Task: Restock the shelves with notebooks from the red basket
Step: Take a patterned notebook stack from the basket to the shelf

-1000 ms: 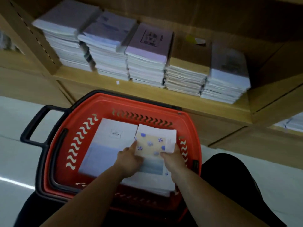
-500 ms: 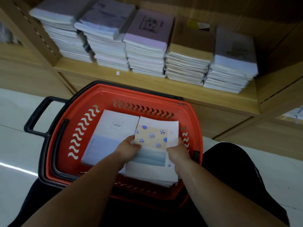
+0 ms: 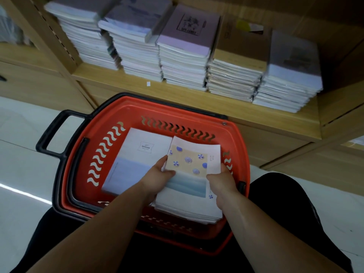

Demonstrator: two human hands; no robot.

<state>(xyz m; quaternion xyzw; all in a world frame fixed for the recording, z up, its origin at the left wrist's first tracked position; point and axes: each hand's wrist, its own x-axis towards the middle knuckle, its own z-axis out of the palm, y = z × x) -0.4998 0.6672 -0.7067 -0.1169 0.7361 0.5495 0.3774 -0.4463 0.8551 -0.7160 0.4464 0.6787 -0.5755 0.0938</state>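
Head view: the red basket (image 3: 118, 115) sits in the centre of the frame, just below the front edge of the wooden shelf (image 3: 177, 93), with its black handle (image 3: 49, 133) folded out toward the left. Inside lie two piles side by side: a pale "Enthusiasm" notebook pile (image 3: 137, 154) on the left and the beach-umbrella notebook stack (image 3: 189, 164) on the right.

The left hand (image 3: 155, 178) grasps the umbrella stack at its left edge, thumb laid on the top cover. The right hand (image 3: 222, 180) clasps the right edge; its fingers go down the side of the pile and are hidden, so how many notebooks it has taken cannot be told. The far end of the top covers looks slightly raised, which suggests a batch is being lifted out.

Across the top of the frame the shelf carries five stacks touching one another, among them a pink-cover stack (image 3: 189, 32) and a lower kraft-cover stack (image 3: 236, 56).

To do this lift well, both hands should probably squeeze inward evenly and get fingertips under the lowest notebook of the batch, so the glossy covers do not slide apart. Raising it level and clearing the basket's far wall before moving toward the shelf would help. No umbrella-cover stack shows on this shelf, so the right spot needs checking first.
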